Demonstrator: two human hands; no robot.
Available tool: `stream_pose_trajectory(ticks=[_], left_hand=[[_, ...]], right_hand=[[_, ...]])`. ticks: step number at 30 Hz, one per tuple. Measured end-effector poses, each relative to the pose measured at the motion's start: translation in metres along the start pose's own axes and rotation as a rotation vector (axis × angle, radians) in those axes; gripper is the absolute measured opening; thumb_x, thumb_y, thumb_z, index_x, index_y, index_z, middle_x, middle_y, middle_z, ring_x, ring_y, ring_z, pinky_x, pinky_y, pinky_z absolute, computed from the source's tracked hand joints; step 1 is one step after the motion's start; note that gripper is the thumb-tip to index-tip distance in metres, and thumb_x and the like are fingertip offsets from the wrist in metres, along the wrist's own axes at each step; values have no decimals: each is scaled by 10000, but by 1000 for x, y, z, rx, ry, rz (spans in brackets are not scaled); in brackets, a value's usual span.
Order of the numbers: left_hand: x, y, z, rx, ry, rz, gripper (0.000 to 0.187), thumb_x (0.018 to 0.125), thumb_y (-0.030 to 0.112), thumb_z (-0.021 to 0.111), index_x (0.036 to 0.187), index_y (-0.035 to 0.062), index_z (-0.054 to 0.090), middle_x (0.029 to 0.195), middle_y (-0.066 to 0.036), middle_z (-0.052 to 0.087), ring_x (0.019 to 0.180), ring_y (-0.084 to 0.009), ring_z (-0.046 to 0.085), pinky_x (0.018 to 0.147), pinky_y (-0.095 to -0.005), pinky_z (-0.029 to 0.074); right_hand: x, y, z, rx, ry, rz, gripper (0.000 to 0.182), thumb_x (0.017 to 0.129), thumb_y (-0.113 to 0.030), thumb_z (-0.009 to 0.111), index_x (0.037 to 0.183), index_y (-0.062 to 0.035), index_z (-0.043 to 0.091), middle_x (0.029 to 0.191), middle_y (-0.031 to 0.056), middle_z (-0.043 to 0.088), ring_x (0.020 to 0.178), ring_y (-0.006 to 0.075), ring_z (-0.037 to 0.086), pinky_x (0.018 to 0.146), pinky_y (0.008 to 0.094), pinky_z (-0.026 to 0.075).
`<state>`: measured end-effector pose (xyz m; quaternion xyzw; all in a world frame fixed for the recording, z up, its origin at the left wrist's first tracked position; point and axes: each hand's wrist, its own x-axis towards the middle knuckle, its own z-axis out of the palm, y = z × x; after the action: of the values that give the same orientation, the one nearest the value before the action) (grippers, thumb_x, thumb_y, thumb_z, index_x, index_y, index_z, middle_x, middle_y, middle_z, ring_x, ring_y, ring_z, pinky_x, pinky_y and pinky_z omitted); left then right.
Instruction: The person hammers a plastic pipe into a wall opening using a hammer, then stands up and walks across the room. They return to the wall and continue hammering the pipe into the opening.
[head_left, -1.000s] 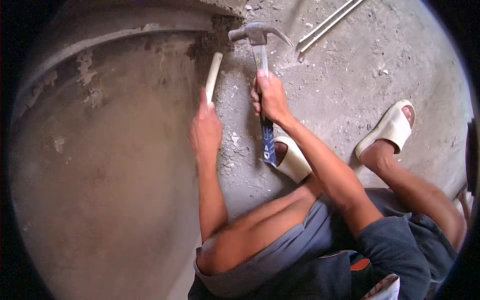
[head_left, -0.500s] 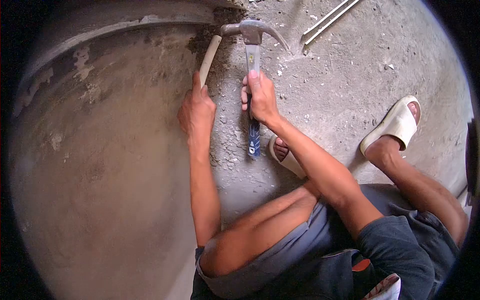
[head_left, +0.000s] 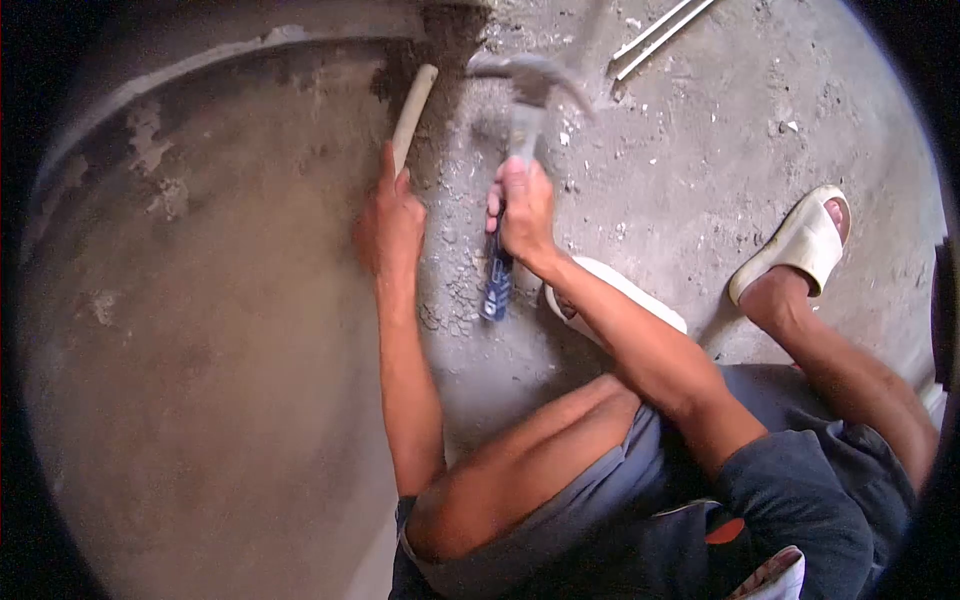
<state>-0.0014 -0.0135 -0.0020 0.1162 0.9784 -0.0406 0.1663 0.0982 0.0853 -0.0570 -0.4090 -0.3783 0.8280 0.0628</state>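
in right grip (head_left: 522, 212) one hammer (head_left: 525, 125), left grip (head_left: 395, 225) one rod (head_left: 412, 120)

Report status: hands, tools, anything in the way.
Left hand gripping pale rod. Right hand gripping hammer, head blurred, apart from rod. Loose rubble on floor; nothing seen between hammer and rod.

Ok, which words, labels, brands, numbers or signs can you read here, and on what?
No text can be read.
Hammer grip: white marks on blue, too small and blurred to read.
Hammer neck: smeared; I can't tell whether anything is printed there.
Pale stick: no lettering visible.
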Motion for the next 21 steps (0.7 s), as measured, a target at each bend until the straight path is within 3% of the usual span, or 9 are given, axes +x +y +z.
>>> stream_pose_trajectory(ticks=[4,6,8,10,12,14,16,18,21], left_hand=[[1,8,-6,-13,11,-39,408,916,255,466,1320,198,481,1070,-188,614,873,-420,606,733,-462,488],[3,10,-7,-42,24,-25,408,916,251,466,1320,192,481,1061,-196,614,877,-419,605,734,-462,486],[5,13,-8,-68,32,-1,409,915,247,466,1320,186,481,1052,-203,613,880,-417,605,735,-462,485],[3,17,-11,-90,19,-20,414,913,249,467,1318,165,481,1058,-217,606,883,-420,603,735,-465,482],[3,13,-7,-98,17,-27,416,912,247,467,1317,153,481,1055,-226,603,885,-420,602,735,-465,482],[3,17,-9,-116,31,-9,419,911,246,467,1316,142,481,1052,-235,600,887,-420,602,735,-466,482],[5,29,-15,-35,-28,-55,420,905,239,467,1312,137,478,948,-225,637,843,-409,614,719,-495,473],[11,33,-17,-108,-8,-72,423,907,251,457,1314,138,474,967,-230,632,866,-413,610,737,-495,470],[7,28,-17,-165,-24,-111,429,911,271,440,1320,145,466,994,-235,627,896,-420,604,763,-493,465]], right_hand=[[-4,1,23,316,138,-120,444,961,-469,385,835,-43,414,564,34,464,409,104,460,368,262,395],[11,-3,20,172,13,-115,441,960,-468,389,833,-46,414,559,34,461,398,113,456,359,268,391],[25,-17,9,-109,-99,141,438,959,-470,390,835,-50,414,551,26,452,385,114,451,349,267,384],[18,-26,13,-50,-53,117,441,967,-463,371,835,-47,432,549,27,461,388,117,451,363,273,405],[4,-21,25,254,166,-134,402,971,-431,377,823,-62,438,550,21,466,391,124,457,369,272,402],[20,-12,23,221,145,-163,412,970,-442,372,819,-64,435,550,21,464,391,128,458,372,272,402],[43,-25,9,-474,-116,-101,456,964,-481,366,826,-51,424,545,29,453,387,127,456,361,273,402],[37,-40,4,-302,-162,11,465,966,-477,364,811,-43,422,549,46,463,383,133,461,362,281,399],[13,-36,26,204,150,-155,418,976,-414,365,779,-53,439,577,71,506,396,142,485,382,291,393]])
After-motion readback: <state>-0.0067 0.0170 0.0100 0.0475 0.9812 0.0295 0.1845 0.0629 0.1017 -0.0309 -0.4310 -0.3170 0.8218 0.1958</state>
